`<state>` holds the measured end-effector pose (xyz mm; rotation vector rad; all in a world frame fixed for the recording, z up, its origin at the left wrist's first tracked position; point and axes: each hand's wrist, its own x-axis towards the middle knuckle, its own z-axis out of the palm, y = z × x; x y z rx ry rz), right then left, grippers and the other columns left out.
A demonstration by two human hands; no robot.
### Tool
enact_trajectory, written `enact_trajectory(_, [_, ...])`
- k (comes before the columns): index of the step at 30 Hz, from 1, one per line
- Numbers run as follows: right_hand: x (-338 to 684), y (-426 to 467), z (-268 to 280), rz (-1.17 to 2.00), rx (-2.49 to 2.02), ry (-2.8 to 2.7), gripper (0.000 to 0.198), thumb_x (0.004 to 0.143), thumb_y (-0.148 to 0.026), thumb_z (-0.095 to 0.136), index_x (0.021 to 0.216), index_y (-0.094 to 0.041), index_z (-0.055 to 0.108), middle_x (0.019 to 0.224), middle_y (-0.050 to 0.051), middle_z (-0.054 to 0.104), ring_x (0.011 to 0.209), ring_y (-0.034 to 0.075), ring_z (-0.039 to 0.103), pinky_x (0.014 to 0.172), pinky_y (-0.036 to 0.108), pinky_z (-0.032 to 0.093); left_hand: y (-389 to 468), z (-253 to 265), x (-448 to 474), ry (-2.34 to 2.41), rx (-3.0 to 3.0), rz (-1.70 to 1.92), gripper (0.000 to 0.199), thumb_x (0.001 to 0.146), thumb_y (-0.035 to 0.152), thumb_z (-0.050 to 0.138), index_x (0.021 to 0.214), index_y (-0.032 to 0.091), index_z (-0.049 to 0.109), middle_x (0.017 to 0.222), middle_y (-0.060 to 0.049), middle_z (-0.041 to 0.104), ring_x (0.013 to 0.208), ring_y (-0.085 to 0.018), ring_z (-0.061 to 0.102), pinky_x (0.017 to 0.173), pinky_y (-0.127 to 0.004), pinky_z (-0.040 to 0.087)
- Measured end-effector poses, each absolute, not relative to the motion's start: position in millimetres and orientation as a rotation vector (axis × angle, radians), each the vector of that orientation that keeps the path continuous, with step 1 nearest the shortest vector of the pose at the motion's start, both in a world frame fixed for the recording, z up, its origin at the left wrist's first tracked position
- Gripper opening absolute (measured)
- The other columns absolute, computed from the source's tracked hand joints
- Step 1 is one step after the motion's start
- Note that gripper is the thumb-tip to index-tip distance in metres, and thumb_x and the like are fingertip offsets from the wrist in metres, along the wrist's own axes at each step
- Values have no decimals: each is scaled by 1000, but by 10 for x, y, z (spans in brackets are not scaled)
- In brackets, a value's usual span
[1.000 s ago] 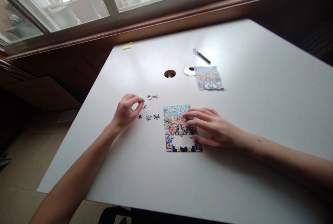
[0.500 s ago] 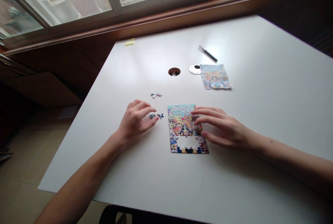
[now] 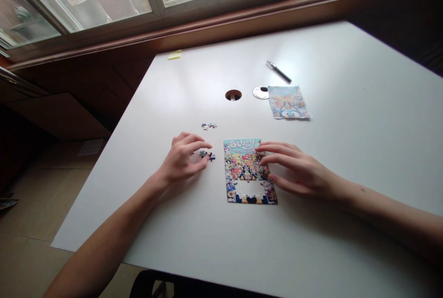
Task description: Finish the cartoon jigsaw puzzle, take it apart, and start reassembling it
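My left hand [image 3: 185,156] is just left of the puzzle, with a small dark blue-and-white puzzle piece [image 3: 212,156] at the tips of its thumb and index finger. Another piece [image 3: 203,153] lies beside it, partly hidden by the fingers. The colourful jigsaw puzzle [image 3: 242,166] lies flat on the table, with a pale gap in its lower part where its backing shows. Along the puzzle's right edge rests my right hand [image 3: 290,166], fingers spread and fingertips touching that side. Beyond my left hand lie loose puzzle pieces [image 3: 209,126].
Farther back on the white table [image 3: 194,229] lie a crumpled picture sheet [image 3: 289,102], a round metal cover [image 3: 260,92] and a black pen [image 3: 278,71]. A cable hole [image 3: 233,95] opens in the tabletop. A yellow sticky note [image 3: 175,55] is at the far edge.
The dark piece at my left fingertips has turned, while the index finger moved right and the thumb drew slightly back. My right hand stays at the puzzle's edge.
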<state>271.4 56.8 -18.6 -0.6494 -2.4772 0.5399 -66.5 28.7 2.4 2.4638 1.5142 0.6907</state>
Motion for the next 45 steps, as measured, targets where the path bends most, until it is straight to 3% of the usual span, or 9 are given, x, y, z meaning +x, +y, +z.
enact_trajectory(10, [2716,566,-184,539,-653,-2496,29,88,-22,61,116,-27,60,135,11,61,131,29,52,104,50,48,272,20,-643,1514,2552,613,19,84,34,72,102,27,71,109,-2,70,109,-25,55,96,-42,35])
enact_trajectory(17, [2720,568,-180,526,-632,-2492,29,87,-21,60,115,-26,60,133,11,62,130,29,53,103,49,49,401,-15,-897,1941,2346,780,13,87,25,64,98,26,73,104,-1,71,104,-25,57,95,-41,39])
enact_trajectory(24, [2717,570,-182,516,-635,-2501,28,88,-21,59,116,-26,59,133,12,61,130,29,53,102,50,49,442,-84,-898,1971,2318,729,15,90,28,63,100,27,74,107,-2,71,107,-26,57,95,-42,40])
enact_trajectory(33, [2713,577,-188,507,-631,-2511,28,88,-21,59,116,-26,58,133,11,61,130,29,53,103,50,49,586,-52,-831,1742,2441,743,34,93,16,51,125,26,59,125,-3,68,122,-24,53,105,-43,35])
enact_trajectory(39, [2718,570,-187,520,-626,-2494,28,88,-21,60,115,-27,59,132,10,62,131,28,53,104,49,48,461,64,-1032,1655,2500,663,17,90,18,55,98,25,69,108,-2,71,106,-22,60,98,-39,40])
enact_trajectory(45, [2715,569,-187,535,-643,-2476,28,87,-22,61,115,-28,61,132,9,63,129,28,55,103,47,50,441,106,-1218,1618,2559,576,15,86,18,57,93,24,70,102,-2,71,100,-22,61,97,-40,41])
